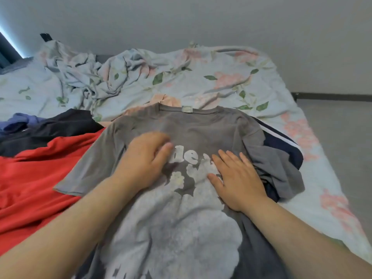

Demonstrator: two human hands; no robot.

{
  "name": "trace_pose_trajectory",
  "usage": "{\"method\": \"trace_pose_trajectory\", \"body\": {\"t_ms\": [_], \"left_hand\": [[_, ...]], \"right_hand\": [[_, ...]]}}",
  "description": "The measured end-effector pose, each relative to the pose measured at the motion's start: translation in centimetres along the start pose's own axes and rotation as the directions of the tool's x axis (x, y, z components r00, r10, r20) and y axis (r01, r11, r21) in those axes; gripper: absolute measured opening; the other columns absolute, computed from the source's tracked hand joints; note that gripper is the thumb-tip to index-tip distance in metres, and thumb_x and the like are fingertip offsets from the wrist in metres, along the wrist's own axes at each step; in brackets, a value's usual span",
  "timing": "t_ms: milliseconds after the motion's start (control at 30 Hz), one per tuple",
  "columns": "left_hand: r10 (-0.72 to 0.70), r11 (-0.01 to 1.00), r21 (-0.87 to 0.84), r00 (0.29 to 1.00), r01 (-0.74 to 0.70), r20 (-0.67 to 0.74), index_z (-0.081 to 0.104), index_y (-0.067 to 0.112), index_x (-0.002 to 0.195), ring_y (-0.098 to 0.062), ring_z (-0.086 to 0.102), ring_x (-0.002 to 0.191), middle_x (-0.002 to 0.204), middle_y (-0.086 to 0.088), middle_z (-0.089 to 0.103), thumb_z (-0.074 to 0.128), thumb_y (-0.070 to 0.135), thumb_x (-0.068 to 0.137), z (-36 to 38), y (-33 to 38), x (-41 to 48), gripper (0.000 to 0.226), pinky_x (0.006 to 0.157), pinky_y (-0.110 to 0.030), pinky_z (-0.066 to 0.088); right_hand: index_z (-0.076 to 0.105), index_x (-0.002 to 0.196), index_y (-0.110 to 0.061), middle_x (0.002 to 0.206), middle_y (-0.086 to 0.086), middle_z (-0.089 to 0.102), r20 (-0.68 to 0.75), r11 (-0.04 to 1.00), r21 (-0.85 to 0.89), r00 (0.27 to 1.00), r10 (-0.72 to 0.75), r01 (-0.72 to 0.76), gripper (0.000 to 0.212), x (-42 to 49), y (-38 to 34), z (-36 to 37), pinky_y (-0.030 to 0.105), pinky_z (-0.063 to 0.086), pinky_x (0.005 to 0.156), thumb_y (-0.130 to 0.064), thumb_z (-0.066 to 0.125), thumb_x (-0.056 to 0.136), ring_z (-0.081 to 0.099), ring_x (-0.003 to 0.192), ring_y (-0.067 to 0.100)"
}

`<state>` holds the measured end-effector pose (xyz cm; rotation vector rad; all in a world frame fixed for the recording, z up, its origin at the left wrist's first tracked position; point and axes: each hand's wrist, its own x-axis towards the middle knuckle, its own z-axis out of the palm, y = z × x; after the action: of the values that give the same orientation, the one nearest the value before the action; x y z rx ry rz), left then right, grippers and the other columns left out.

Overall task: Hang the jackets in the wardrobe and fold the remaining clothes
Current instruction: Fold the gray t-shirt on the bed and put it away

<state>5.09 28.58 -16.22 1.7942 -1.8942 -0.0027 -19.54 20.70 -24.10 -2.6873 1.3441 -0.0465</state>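
The grey T-shirt (181, 125) hem (below the print) is cut off.

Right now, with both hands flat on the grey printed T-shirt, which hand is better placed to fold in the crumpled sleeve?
Probably the right hand: it rests beside the grey printed T-shirt's bunched right sleeve; the left hand lies farther away.

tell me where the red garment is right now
In the head view the red garment lies on the bed at the left, beside the grey t-shirt and just in front of a black garment.
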Motion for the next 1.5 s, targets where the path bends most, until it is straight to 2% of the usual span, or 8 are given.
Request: {"method": "trace_pose_trajectory", "body": {"t_ms": [300,433,567,700,833,1200,1367,1500], "left_hand": [[-0.252,0.946,0.259,0.946,0.196,0.205,0.048,0.005,0.143,-0.036,0.040,0.138,0.150,-0.016,0.041,0.017,0.068,0.095,-3.8,3.5,-21.8,0.085,0.117,-0.036,0.024],[-0.624,0.782,0.136,0.766,0.609,0.156,0.057,-0.001,0.131,-0.039,0.053,0.124,0.133,-0.021,0.058,0.058,0.052,0.087,-5.6,3.8,-28.9,0.070,0.105,-0.046,0.041],[-0.778,0.624,0.067,0.611,0.778,0.146,0.063,0.015,0.089,-0.029,0.060,0.082,0.084,-0.003,0.064,0.067,0.038,0.087,-6.6,5.3,-30.4,0.024,0.072,-0.039,0.046],[-0.819,0.488,-0.051,0.477,0.871,0.318,0.058,0.004,0.073,-0.026,0.056,0.064,0.069,-0.013,0.063,0.064,0.028,0.089,-6.8,5.1,-29.4,0.030,0.059,-0.034,0.038],[-0.802,0.576,0.092,0.540,0.812,0.255,0.049,0.007,0.078,-0.032,0.057,0.077,0.076,-0.010,0.058,0.052,0.031,0.099,-7.4,5.2,-29.9,0.032,0.063,-0.037,0.036],[-0.809,0.586,0.445,0.520,0.677,0.275,0.035,0.013,0.091,-0.035,0.060,0.095,0.099,-0.011,0.057,0.056,0.032,0.092,-8.4,6.8,-30.6,0.029,0.080,-0.042,0.047],[-0.390,0.878,0.329,0.918,0.349,0.068,0.065,-0.005,0.113,-0.050,0.064,0.092,0.111,-0.029,0.063,0.074,0.020,0.066,-6.2,10.9,-21.0,0.054,0.077,-0.055,0.053],[-0.153,0.988,0.055,0.964,0.144,0.219,0.035,0.017,0.151,-0.017,0.021,0.149,0.162,0.002,0.021,0.052,0.045,0.097,-0.3,14.3,-10.4,0.063,0.119,-0.027,0.014]], "right_hand": [[0.019,0.156,-0.024,0.163,0.015,0.013,0.021,0.942,-0.224,0.965,0.261,-0.250,0.055,-8.9,3.6,-4.8,0.054,0.001,0.118,-0.044,0.022,0.105,0.009,0.150,0.034],[0.066,0.106,-0.005,0.110,0.021,0.060,-0.195,0.972,0.063,0.953,0.233,-0.225,0.025,-17.7,0.3,-5.0,0.049,0.047,0.086,-0.025,0.060,0.092,0.057,0.103,0.044],[0.062,0.096,-0.011,0.092,0.006,0.062,0.349,0.663,0.323,0.736,0.580,-0.676,0.057,-25.0,-3.7,-4.5,0.033,0.042,0.068,-0.064,0.039,0.092,0.061,0.085,0.029],[0.071,0.089,-0.006,0.070,0.007,0.069,0.670,0.280,0.581,0.644,0.369,-0.764,0.032,-28.6,-6.5,-3.9,0.024,0.043,0.052,-0.035,0.073,0.076,0.060,0.057,0.019],[0.063,0.098,-0.005,0.100,0.017,0.068,0.495,0.101,0.762,0.676,0.545,-0.639,0.008,-30.4,-5.0,-4.1,0.045,0.057,0.085,-0.007,0.057,0.093,0.066,0.090,0.032],[0.055,0.123,-0.018,0.129,0.005,0.060,0.555,0.869,0.076,0.745,0.370,-0.489,0.042,-32.8,1.4,-5.3,0.025,0.043,0.091,-0.045,0.057,0.092,0.057,0.120,0.023],[0.048,0.073,-0.022,0.075,-0.006,0.056,0.467,0.803,0.243,0.791,0.396,-0.545,0.023,-26.3,4.0,-9.2,0.024,0.036,0.055,-0.043,0.059,0.078,0.053,0.068,0.011],[0.056,0.085,-0.023,0.076,-0.010,0.055,0.217,0.631,0.574,0.840,0.497,-0.522,0.009,-18.1,5.3,-9.5,0.021,0.036,0.060,-0.030,0.060,0.086,0.051,0.074,0.010]]}}
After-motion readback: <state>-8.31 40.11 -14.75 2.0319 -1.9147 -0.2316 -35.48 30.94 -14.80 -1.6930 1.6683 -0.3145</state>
